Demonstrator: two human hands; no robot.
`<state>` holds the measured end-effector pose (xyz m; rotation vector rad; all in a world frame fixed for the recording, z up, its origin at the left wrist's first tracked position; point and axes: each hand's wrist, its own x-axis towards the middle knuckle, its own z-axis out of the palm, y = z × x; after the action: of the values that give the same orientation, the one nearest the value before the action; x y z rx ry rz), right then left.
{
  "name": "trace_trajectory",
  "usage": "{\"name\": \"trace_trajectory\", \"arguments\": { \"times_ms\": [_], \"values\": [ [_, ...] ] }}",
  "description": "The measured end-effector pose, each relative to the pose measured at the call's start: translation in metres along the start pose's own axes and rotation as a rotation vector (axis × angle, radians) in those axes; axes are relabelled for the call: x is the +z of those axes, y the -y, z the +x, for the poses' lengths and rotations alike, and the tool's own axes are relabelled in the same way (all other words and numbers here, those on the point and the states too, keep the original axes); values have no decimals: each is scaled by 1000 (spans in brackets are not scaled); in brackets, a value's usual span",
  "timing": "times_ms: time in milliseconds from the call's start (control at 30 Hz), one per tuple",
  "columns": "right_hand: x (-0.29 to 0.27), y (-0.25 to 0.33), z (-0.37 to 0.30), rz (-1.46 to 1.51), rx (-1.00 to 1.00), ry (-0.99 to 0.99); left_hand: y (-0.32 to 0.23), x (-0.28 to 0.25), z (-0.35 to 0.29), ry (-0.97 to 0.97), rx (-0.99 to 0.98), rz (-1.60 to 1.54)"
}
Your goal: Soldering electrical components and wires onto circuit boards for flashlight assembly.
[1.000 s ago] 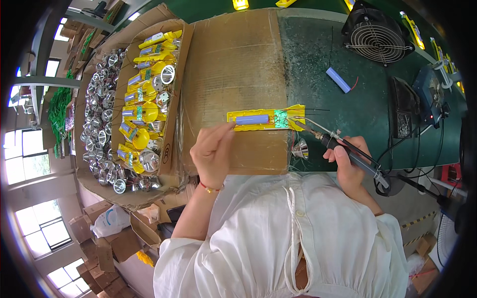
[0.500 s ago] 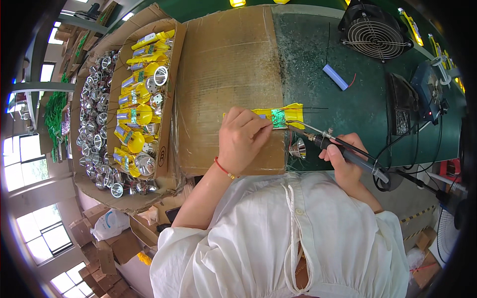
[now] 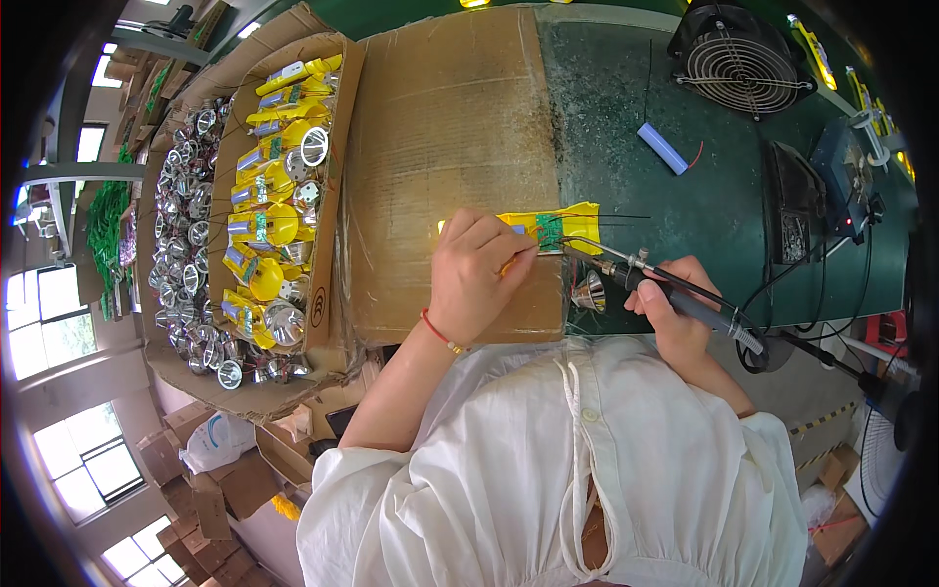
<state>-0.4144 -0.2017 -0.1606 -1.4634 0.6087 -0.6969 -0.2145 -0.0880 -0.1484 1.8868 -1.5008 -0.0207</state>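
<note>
A yellow plastic housing (image 3: 582,227) with a small green circuit board (image 3: 550,231) in it lies across the cardboard's right edge. My left hand (image 3: 481,264) rests over the housing's left end, thumb and forefinger closed together beside the board. What they pinch is too small to make out. In my right hand (image 3: 680,311) is a soldering iron (image 3: 690,306), gripped like a pen, with a thin metal feed tube (image 3: 597,245) alongside it. Iron tip and tube end are at the board's right side. Just below the iron tip sits a shiny reflector cup (image 3: 590,292) with wires.
At left, a cardboard box (image 3: 337,186) holds several yellow housings and many silver reflectors. A cardboard sheet (image 3: 440,117) covers the table's middle. On the green mat lies a blue cylindrical battery (image 3: 662,149) with wires. A fan (image 3: 740,70) and a blue soldering station (image 3: 841,181) stand right.
A little yellow now shows between the fingers of my left hand. The soldering iron stays at the board, with barely any shift.
</note>
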Motion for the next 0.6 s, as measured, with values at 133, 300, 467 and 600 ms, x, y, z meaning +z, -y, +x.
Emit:
{"name": "trace_trajectory", "arguments": {
  "times_ms": [133,300,467,600],
  "values": [
    [2,1,-1,0,-1,-1,1,-1,-2,4,-6,-5],
    [-4,-4,-3,113,-32,-96,2,1,1,33,-19,-23],
    [-4,-3,-1,203,-85,-135,2,-3,4,40,-36,-23],
    [-6,-4,5,230,-101,-128,2,-3,8,62,-52,-8]
  ]
}}
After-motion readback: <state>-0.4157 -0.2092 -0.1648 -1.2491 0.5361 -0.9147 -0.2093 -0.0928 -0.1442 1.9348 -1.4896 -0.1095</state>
